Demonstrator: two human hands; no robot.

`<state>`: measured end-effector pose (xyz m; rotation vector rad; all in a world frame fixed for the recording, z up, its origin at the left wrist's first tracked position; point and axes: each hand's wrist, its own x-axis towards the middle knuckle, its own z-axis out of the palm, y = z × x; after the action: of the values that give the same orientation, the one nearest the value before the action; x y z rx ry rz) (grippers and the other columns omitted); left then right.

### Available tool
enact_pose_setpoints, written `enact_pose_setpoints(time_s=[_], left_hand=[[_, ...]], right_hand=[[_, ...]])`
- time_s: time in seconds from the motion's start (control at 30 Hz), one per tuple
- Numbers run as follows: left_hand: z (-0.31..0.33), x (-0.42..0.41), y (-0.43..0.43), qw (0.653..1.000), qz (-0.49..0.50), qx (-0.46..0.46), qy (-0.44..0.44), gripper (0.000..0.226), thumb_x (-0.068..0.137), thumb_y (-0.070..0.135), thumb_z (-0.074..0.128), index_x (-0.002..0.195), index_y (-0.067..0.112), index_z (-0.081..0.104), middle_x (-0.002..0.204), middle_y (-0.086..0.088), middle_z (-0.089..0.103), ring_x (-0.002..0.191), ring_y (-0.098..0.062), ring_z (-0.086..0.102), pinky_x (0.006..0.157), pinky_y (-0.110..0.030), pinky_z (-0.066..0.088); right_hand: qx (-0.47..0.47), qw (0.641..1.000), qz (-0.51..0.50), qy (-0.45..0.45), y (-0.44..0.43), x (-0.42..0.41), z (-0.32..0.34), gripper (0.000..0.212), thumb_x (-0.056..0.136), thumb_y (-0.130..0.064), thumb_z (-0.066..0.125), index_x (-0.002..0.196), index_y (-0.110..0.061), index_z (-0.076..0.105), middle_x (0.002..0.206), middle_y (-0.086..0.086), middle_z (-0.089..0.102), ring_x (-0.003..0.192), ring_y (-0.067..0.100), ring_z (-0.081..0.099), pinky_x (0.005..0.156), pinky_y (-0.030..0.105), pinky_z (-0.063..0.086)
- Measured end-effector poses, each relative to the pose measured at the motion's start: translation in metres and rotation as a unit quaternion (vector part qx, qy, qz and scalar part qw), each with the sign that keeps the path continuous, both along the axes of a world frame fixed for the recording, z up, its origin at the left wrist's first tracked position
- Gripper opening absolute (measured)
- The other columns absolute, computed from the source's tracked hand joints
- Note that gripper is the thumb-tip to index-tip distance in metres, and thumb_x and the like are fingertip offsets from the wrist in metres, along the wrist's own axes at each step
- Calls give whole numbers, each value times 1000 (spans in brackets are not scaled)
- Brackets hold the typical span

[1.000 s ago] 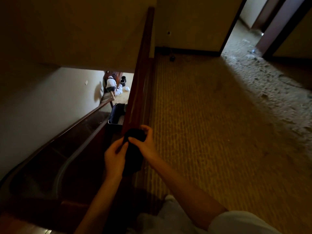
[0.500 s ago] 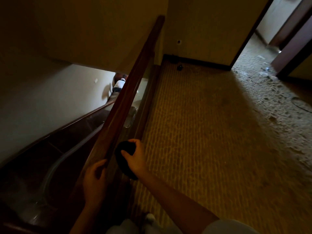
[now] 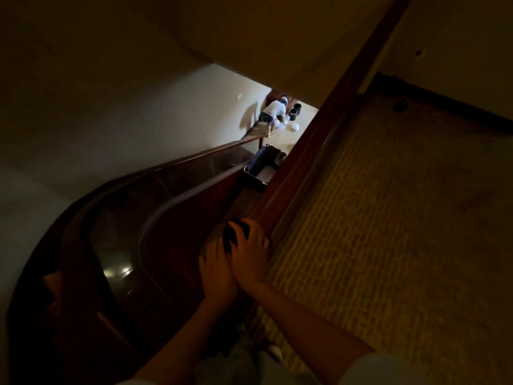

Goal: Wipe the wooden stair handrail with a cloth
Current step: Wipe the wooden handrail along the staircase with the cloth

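Scene is dim, viewed from the upper landing looking down the stairwell.

- The wooden handrail (image 3: 311,140) is seen running diagonally from lower centre to upper right, beside the patterned carpet (image 3: 388,218).
- A dark cloth (image 3: 231,235) is bunched on top of the rail at its near end.
- The cloth is covered by the right hand (image 3: 251,252), with fingers spread and bent down over it. The thumb is hidden.
- The left hand (image 3: 218,270) is laid just beside the right and touching it. Its fingers are extended, the tips at the cloth's near edge. No grip can be made out.
- Both forearms are bare. A pale sleeve (image 3: 388,369) is visible at the bottom right.

A second, curved handrail (image 3: 166,169) is seen descending along the pale wall (image 3: 111,120). A blue-lined cart (image 3: 262,165) is parked at the foot of the stairs.

On the lit floor below, a person in a white top (image 3: 273,109) is bent over, with two dark bins (image 3: 294,111) and a white bag (image 3: 294,126) nearby. A small dark object (image 3: 399,106) sits on the carpet near the baseboard and cannot be identified.
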<state>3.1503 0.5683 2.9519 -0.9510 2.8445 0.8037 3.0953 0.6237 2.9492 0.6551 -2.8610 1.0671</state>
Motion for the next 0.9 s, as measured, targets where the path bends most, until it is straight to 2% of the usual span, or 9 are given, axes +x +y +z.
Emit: enact_pose_setpoints(time_s=[0.13, 0.23, 0.37, 0.53, 0.6, 0.7, 0.77, 0.83, 0.9], left_hand=[[-14, -2, 6, 1000, -12, -1, 3, 34, 95, 18, 60, 127, 5, 59, 123, -13, 63, 110, -26, 62, 93, -36, 48], [-15, -1, 5, 999, 0, 35, 11, 42, 93, 11, 59, 134, 6, 54, 126, -13, 61, 111, -28, 60, 90, -38, 48], [-8, -4, 5, 997, 46, 65, 17, 46, 97, 15, 46, 143, 10, 45, 133, -11, 56, 117, -27, 57, 95, -39, 44], [-9, -7, 8, 996, 63, 58, 24, 38, 99, 19, 44, 136, 12, 52, 126, -9, 61, 110, -25, 61, 90, -38, 47], [-4, -3, 9, 996, 54, 65, 25, 39, 99, 20, 43, 137, 12, 50, 127, -8, 59, 112, -23, 60, 92, -36, 46], [-5, -3, 5, 996, 41, 78, 22, 42, 96, 11, 48, 137, 11, 48, 128, -10, 57, 112, -25, 57, 92, -35, 45], [-4, -6, 5, 992, 71, 98, -15, 43, 98, 19, 50, 140, 12, 44, 135, -10, 53, 120, -24, 53, 99, -34, 41], [-3, -7, 5, 990, 87, 102, -42, 46, 99, 25, 52, 142, 12, 41, 140, -9, 49, 126, -23, 50, 104, -32, 36], [-4, -4, 5, 993, 71, 91, -38, 51, 98, 25, 54, 144, 10, 38, 144, -10, 46, 130, -24, 47, 107, -31, 33]], right_hand=[[24, 997, 23, 69, 3, -14, -34, 41, 95, -44, 48, 133, -29, 53, 139, -1, 45, 130, 17, 39, 108, 40, 25], [17, 993, 67, 98, 6, -43, -44, 35, 92, -38, 58, 125, -28, 58, 133, -5, 47, 126, 15, 42, 104, 39, 26], [2, 997, 0, 80, 2, -106, -34, 43, 80, -18, 78, 121, -19, 66, 129, 5, 60, 126, 24, 51, 112, 49, 26], [11, 998, -53, 29, 22, -153, -24, 38, 91, -24, 67, 128, -16, 62, 141, 6, 54, 140, 28, 37, 118, 54, 17], [-26, 998, -60, -2, 21, -117, -27, 37, 94, -28, 63, 130, -18, 61, 143, 3, 52, 142, 24, 33, 119, 48, 15], [-59, 995, 80, -7, 44, -46, -37, 39, 97, -35, 55, 131, -16, 60, 147, 0, 47, 146, 16, 25, 121, 28, 10], [-71, 989, 125, -28, 68, -44, -39, 40, 98, -24, 55, 135, -9, 56, 149, -1, 41, 146, 6, 19, 119, 17, 8], [-103, 993, 36, -54, 70, -79, -32, 42, 97, -8, 56, 138, -4, 51, 152, -3, 35, 146, -1, 15, 118, 14, 12], [-83, 991, -90, -59, 49, -129, -22, 41, 97, -8, 55, 138, -7, 51, 155, 1, 34, 149, 12, 15, 120, 28, 21]])
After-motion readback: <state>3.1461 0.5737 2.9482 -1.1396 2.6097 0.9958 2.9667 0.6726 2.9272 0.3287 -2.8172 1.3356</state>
